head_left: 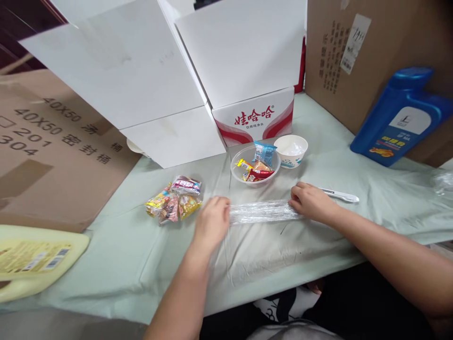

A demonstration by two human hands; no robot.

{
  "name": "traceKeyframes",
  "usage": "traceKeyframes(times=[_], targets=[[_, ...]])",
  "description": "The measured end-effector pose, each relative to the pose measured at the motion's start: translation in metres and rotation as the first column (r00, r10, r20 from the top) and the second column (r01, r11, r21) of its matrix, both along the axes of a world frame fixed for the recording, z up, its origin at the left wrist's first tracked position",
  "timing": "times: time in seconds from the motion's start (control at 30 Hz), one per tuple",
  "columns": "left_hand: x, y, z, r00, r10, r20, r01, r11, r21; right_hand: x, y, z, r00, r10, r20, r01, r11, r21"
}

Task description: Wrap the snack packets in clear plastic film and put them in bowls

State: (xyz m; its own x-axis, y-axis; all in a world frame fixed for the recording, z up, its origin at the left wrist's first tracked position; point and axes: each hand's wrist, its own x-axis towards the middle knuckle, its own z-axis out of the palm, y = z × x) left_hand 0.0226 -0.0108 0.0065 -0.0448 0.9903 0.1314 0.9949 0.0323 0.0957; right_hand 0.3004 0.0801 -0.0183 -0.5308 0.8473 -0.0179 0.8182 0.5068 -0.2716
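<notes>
A strip of clear plastic film, crinkled and shiny, stretches across the cloth between my hands. My left hand is closed on its left end. At the opposite end my right hand pinches the film, its fingertips curled. Just beyond the film stands a clear plastic bowl with several wrapped snacks in it, among them a blue packet. A white paper bowl touches or nearly touches it on the right. Left of my left hand lies a heap of wrapped snacks.
A white utility knife lies right of my right hand. White boxes line the back. Brown cartons flank both sides. A blue bottle stands at right, a yellow jug at left. Green cloth covers the table.
</notes>
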Motion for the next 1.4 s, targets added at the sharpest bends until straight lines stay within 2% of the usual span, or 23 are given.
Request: traceKeyframes(times=[0.07,0.13,0.2,0.23,0.3,0.4,0.43,0.47,0.53,0.6,0.67,0.77,0.87,0.9,0.97,1.0,1.03,1.07,1.13,1.2,1.23,1.33,1.4], targets=[[0.023,-0.006,-0.007,0.983,-0.164,0.087,0.170,0.983,-0.072,0.004,0.000,0.004,0.991,-0.007,-0.135,-0.004,0.997,-0.079],[0.041,-0.013,-0.013,0.974,-0.213,0.073,0.221,0.965,-0.142,0.011,-0.004,0.013,0.953,-0.017,-0.303,-0.055,0.972,-0.229],[0.053,-0.019,-0.019,0.972,-0.232,0.049,0.237,0.952,-0.192,0.019,-0.010,0.026,0.885,0.007,-0.465,-0.215,0.893,-0.396],[0.057,-0.023,-0.021,0.963,-0.262,0.059,0.269,0.940,-0.209,0.023,-0.014,0.032,0.840,0.031,-0.541,-0.327,0.825,-0.461],[0.063,-0.029,-0.026,0.914,-0.388,0.115,0.404,0.886,-0.228,0.029,-0.021,0.044,0.735,0.074,-0.674,-0.558,0.631,-0.539],[0.069,-0.035,-0.031,0.759,-0.619,0.199,0.651,0.721,-0.237,0.032,-0.027,0.052,0.627,0.018,-0.779,-0.744,0.310,-0.592],[0.071,-0.037,-0.033,0.713,-0.669,0.213,0.701,0.671,-0.241,0.031,-0.026,0.051,0.608,-0.031,-0.793,-0.763,0.251,-0.595],[0.073,-0.037,-0.034,0.680,-0.700,0.218,0.732,0.635,-0.246,0.029,-0.025,0.049,0.594,-0.090,-0.799,-0.768,0.233,-0.597],[0.075,-0.037,-0.034,0.651,-0.727,0.220,0.758,0.603,-0.248,0.022,-0.019,0.041,0.567,-0.240,-0.788,-0.733,0.289,-0.616],[0.076,-0.035,-0.032,0.648,-0.726,0.230,0.761,0.603,-0.240,0.014,-0.012,0.031,0.545,-0.398,-0.738,-0.642,0.368,-0.673],[0.076,-0.034,-0.031,0.650,-0.718,0.248,0.760,0.608,-0.231,0.006,-0.007,0.021,0.530,-0.521,-0.669,-0.534,0.408,-0.741],[0.074,-0.032,-0.033,0.653,-0.710,0.265,0.758,0.611,-0.229,-0.003,-0.002,0.008,0.527,-0.601,-0.601,-0.416,0.434,-0.799],[0.072,-0.031,-0.037,0.656,-0.707,0.266,0.755,0.614,-0.231,-0.007,0.000,-0.001,0.557,-0.593,-0.582,-0.349,0.468,-0.812],[0.072,-0.031,-0.038,0.657,-0.706,0.266,0.754,0.614,-0.232,-0.007,0.002,-0.003,0.576,-0.564,-0.591,-0.309,0.519,-0.797],[0.071,-0.030,-0.038,0.658,-0.703,0.269,0.753,0.616,-0.232,-0.004,0.004,-0.004,0.619,-0.460,-0.636,-0.149,0.727,-0.671],[0.071,-0.030,-0.038,0.658,-0.703,0.272,0.753,0.616,-0.231,-0.002,0.005,-0.003,0.648,-0.379,-0.661,-0.049,0.845,-0.533],[0.072,-0.030,-0.038,0.658,-0.702,0.274,0.753,0.617,-0.229,0.000,0.005,-0.001,0.682,-0.284,-0.674,0.026,0.930,-0.366],[0.072,-0.030,-0.037,0.658,-0.700,0.276,0.753,0.618,-0.227,0.003,0.004,0.001,0.719,-0.174,-0.673,0.042,0.977,-0.207],[0.073,-0.029,-0.036,0.658,-0.700,0.280,0.753,0.618,-0.226,0.005,0.000,0.004,0.777,0.090,-0.623,-0.121,0.993,-0.008],[0.073,-0.029,-0.035,0.660,-0.697,0.281,0.751,0.619,-0.228,0.003,-0.006,0.004,0.801,0.329,-0.500,-0.353,0.934,0.049],[0.073,-0.028,-0.034,0.661,-0.695,0.282,0.750,0.621,-0.228,0.001,-0.008,0.003,0.817,0.406,-0.411,-0.419,0.906,0.062],[0.069,-0.025,-0.030,0.652,-0.694,0.306,0.758,0.614,-0.222,-0.007,-0.013,-0.006,0.879,0.452,-0.152,-0.441,0.892,0.104],[0.064,-0.022,-0.027,0.634,-0.690,0.349,0.768,0.615,-0.177,-0.011,-0.013,-0.010,0.893,0.444,-0.080,-0.433,0.893,0.120]])
